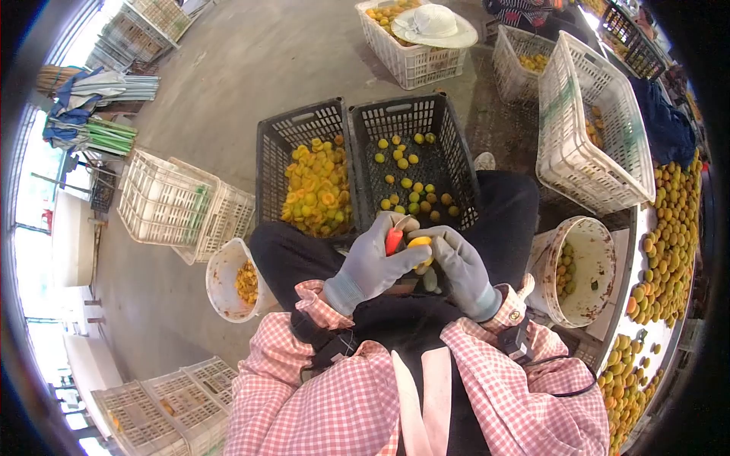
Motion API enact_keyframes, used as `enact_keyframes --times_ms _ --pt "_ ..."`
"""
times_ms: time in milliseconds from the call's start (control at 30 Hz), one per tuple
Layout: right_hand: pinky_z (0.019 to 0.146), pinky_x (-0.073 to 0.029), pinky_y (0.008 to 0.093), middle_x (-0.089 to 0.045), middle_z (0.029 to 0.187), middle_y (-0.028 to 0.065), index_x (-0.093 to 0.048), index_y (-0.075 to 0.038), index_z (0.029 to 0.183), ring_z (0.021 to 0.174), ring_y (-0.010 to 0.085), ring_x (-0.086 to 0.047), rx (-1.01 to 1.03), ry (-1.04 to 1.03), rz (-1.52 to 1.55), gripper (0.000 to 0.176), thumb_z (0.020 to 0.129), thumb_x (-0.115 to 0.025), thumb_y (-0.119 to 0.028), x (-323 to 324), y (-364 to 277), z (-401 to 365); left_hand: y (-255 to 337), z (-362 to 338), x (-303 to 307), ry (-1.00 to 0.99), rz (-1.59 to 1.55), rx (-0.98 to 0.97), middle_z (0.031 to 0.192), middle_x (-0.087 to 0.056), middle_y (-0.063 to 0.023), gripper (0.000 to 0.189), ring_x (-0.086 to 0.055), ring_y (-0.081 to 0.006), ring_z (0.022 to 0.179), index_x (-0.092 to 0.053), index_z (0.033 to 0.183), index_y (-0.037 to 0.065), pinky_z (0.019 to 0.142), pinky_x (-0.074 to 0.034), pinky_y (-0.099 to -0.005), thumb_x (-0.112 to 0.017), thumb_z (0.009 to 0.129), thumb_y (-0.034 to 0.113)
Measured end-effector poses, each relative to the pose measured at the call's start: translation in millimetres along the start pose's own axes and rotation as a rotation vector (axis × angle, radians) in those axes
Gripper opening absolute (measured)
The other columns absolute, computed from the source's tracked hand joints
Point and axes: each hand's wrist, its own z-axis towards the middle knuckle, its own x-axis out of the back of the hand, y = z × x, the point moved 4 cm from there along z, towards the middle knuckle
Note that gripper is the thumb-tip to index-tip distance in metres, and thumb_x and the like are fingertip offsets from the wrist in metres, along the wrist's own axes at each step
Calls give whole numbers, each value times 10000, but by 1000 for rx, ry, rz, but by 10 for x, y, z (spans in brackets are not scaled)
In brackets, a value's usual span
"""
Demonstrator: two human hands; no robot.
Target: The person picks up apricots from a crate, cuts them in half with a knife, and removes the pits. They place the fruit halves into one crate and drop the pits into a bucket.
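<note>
Both my hands wear grey gloves and meet above my lap. My left hand is closed around a small knife with a red handle; a thin curved part shows above the handle. My right hand pinches a yellow apricot, which lies between the two hands and is partly covered by fingers. In front of my knees stand two black crates side by side. The left black crate holds a heap of opened apricots. Scattered whole apricots lie in the right black crate.
A white bucket with orange pieces stands by my left knee, another bucket with fruit by my right. White crates stand at left, and a tall one at right. Apricots cover a table. A hat tops a far crate.
</note>
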Motion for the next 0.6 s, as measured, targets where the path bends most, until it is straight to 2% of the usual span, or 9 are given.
enact_keyframes --times_ms 133,233,267,300,333,367,400,533,600 --pt "603 -428 173 -581 849 -11 -546 -45 1110 717 22 -519 177 162 -186 265 1014 -433 -264 -1 -39 95 -23 91 -77 25 -190 -59 990 -576 -35 366 -535 -68 921 -517 1163 10 797 -462 -240 -686 873 154" --pt "659 -436 189 -589 872 -2 -549 -39 1078 771 43 -521 168 181 -159 249 1012 -444 -255 47 0 156 92 142 -59 35 -61 -111 951 -585 -25 302 -548 -53 831 -527 1174 6 703 -469 -208 -604 926 160" --pt "659 -436 189 -589 872 -2 -549 -39 1078 771 43 -521 168 179 -161 249 1012 -444 -255 54 22 200 119 130 -67 18 -87 -7 924 -592 -20 293 -538 -44 744 -533 1176 9 625 -453 -194 -572 944 183" --pt "657 -444 209 -593 868 8 -547 -30 1066 757 63 -531 240 225 -198 248 1009 -454 -252 62 21 249 125 121 -77 0 -112 97 897 -600 -15 291 -529 -35 657 -540 1177 12 546 -436 -181 -539 961 206" --pt "654 -453 229 -597 865 19 -546 -21 1053 742 83 -540 313 272 -234 247 1006 -463 -250 59 0 278 123 139 -92 0 -111 95 897 -600 -15 291 -529 -35 657 -540 1177 12 546 -436 -181 -539 961 206" --pt "654 -453 229 -597 865 19 -546 -21 1053 742 83 -540 316 269 -236 247 1006 -463 -250 38 -10 306 142 172 -105 45 -114 27 867 -603 -11 299 -495 -33 570 -542 1181 19 475 -395 -181 -528 965 225" --pt "651 -464 251 -602 857 35 -543 -12 1050 728 110 -556 440 319 -371 240 1004 -467 -235 19 -74 308 165 196 -109 90 -116 -41 837 -605 -8 308 -461 -30 484 -543 1185 25 405 -355 -182 -517 970 244" --pt "671 -497 301 -635 863 97 -543 14 1041 731 165 -610 726 499 -589 197 996 -456 -157 -131 -239 236 288 190 -169 119 -178 -44 836 -605 -8 323 -453 -36 462 -556 1173 33 396 -339 -183 -524 966 278" --pt "685 -502 310 -645 871 119 -542 23 1064 753 181 -625 827 469 -544 191 989 -446 -123 -198 -300 216 347 150 -212 98 -253 82 803 -604 -2 307 -460 -40 455 -567 1166 31 389 -331 -187 -522 970 262"
